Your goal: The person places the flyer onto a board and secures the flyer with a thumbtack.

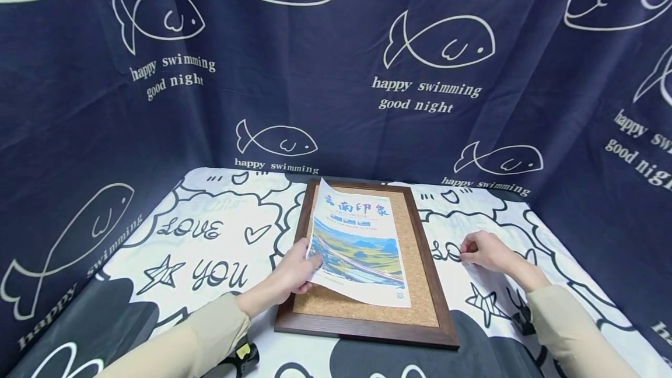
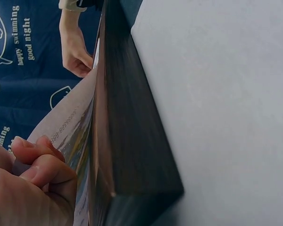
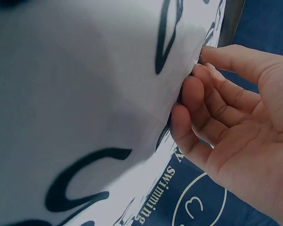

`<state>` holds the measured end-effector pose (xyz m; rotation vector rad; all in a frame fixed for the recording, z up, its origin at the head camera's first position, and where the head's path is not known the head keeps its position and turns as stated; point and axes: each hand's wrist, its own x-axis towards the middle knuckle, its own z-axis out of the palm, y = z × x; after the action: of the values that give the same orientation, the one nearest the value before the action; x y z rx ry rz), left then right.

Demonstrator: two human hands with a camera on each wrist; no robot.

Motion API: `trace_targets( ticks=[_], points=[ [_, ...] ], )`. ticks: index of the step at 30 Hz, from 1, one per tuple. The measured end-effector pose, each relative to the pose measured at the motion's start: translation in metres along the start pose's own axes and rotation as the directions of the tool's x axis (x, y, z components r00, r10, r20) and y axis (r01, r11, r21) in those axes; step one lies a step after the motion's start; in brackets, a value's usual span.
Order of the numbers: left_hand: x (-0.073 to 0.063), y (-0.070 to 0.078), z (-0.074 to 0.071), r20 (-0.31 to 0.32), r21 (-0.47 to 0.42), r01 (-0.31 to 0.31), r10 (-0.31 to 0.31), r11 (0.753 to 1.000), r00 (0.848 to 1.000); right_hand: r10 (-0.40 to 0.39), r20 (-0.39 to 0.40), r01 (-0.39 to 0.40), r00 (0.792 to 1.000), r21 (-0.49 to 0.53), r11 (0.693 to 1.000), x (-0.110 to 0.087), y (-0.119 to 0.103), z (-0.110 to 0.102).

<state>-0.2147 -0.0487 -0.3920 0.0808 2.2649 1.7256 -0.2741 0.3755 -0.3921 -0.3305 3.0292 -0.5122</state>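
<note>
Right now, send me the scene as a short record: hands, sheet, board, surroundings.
Left hand: pinches the printed sheet at its left edge
Right hand: fingers curled at the patterned cloth, right of the corkboard; whether it holds anything is unclear
Printed sheet: over the corkboard, left side lifted
Corkboard: brown frame, lying on the cloth
Backdrop: dark blue, fish drawings

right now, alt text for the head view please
A person's left hand holds a landscape poster by its left edge over a wood-framed corkboard. Beside it, the right hand is at the lettered tablecloth, fingers curled. Navy fish-print fabric hangs behind.
</note>
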Motion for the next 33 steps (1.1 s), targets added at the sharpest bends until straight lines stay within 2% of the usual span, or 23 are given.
trace_targets(
  ticks=[9, 16, 24, 27, 30, 33],
  points=[
    [0.002, 0.001, 0.006, 0.024, 0.018, -0.017, 0.017, 1.000, 1.000, -0.033, -0.015, 0.034, 0.999, 0.043, 0.999, -0.001, 0.003, -0.001],
    [0.000, 0.001, 0.008, 0.036, 0.024, -0.010, 0.009, 1.000, 0.999, -0.028, -0.031, 0.031, 0.999, 0.113, 0.993, 0.000, 0.002, -0.007],
    [-0.003, 0.001, -0.001, 0.104, 0.061, -0.023, 0.017, 0.998, 0.994, -0.040, -0.059, 0.049, 0.997, 0.158, 0.986, 0.000, -0.001, -0.009],
    [-0.005, 0.002, -0.008, 0.115, 0.109, -0.043, 0.030, 0.993, 0.993, -0.048, -0.067, 0.059, 0.997, 0.165, 0.985, 0.000, 0.000, -0.008],
    [-0.004, 0.003, -0.016, 0.091, 0.215, -0.089, 0.071, 0.972, 0.993, -0.058, -0.077, 0.070, 0.995, 0.166, 0.984, 0.001, 0.000, -0.007],
    [0.000, 0.003, -0.022, 0.044, 0.374, -0.163, 0.158, 0.913, 0.986, -0.065, -0.089, 0.078, 0.994, 0.152, 0.985, 0.004, -0.002, -0.007]
  ],
)
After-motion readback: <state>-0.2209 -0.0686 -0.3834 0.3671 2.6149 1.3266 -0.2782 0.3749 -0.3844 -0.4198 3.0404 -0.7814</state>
